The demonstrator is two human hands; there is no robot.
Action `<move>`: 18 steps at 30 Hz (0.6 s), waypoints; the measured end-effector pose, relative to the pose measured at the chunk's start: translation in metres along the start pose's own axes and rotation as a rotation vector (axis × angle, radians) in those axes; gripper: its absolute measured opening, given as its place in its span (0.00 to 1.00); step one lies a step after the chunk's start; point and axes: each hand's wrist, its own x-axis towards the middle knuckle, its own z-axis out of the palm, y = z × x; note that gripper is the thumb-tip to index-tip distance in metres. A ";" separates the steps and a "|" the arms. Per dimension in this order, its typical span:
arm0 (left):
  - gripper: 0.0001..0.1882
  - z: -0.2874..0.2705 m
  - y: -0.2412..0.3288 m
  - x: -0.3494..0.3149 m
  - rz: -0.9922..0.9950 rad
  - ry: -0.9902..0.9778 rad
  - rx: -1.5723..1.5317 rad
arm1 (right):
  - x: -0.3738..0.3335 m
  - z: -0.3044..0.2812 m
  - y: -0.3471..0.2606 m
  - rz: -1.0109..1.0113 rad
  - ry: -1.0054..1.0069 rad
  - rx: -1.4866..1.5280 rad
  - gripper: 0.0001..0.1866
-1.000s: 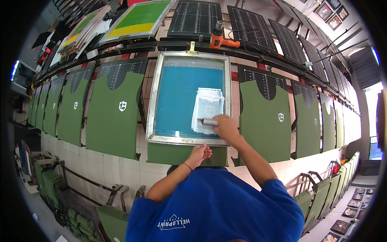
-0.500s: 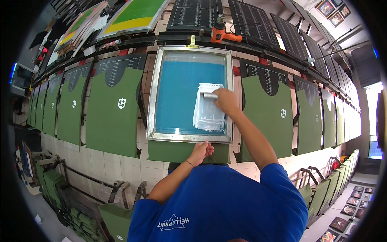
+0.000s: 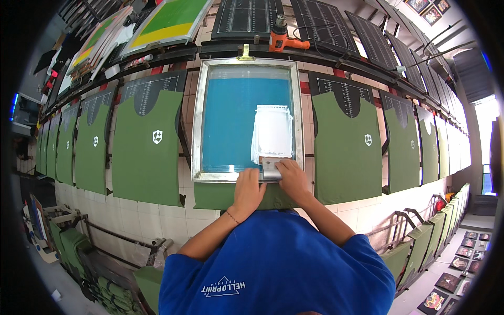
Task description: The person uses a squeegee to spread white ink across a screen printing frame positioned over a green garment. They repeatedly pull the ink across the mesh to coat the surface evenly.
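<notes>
Curled closed over the right end of a grey metal squeegee [image 3: 271,169], the right hand [image 3: 293,179] has firm-looking hold of it, fingers on top and thumb hidden. Beside it, the left hand [image 3: 249,187] has its fingers bent over the near edge of the screen frame [image 3: 201,115], with the thumb close to the squeegee's left end; whether it pinches the frame or touches the squeegee, I cannot tell.

Of what lies about the grip, the screen frame is largest, set over a green shirt panel [image 3: 220,198], a strip of which shows past the near edge. Blue mesh [image 3: 231,126] fills most of the frame. Smaller is the patch of white ink [image 3: 274,131], an oblong beside the frame's right edge, just beyond both hands. Smallest, the squeegee lies at the near edge, toward the near right corner, between the hands, its brownish blade side facing the ink.

The step in hand looks like the end of a pull of ink, the squeegee being at the near limit of the patch. A next move would seem to call for a steady right-hand hold, so that no ink drips, and, should the screen frame tilt up, a sure left-hand purchase on its near edge.
</notes>
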 end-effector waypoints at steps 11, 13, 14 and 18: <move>0.16 0.028 -0.056 0.183 0.427 0.110 -0.025 | 0.142 0.007 0.067 0.021 0.064 -0.062 0.16; 0.16 0.017 -0.048 0.188 0.423 0.095 -0.038 | 0.156 -0.009 0.063 0.029 -0.009 -0.064 0.15; 0.17 0.012 -0.044 0.183 0.428 0.079 -0.044 | 0.153 -0.013 0.059 0.020 0.018 -0.055 0.15; 0.16 -0.002 -0.018 0.134 0.496 0.156 -0.123 | 0.098 -0.024 0.031 -0.070 0.117 -0.020 0.18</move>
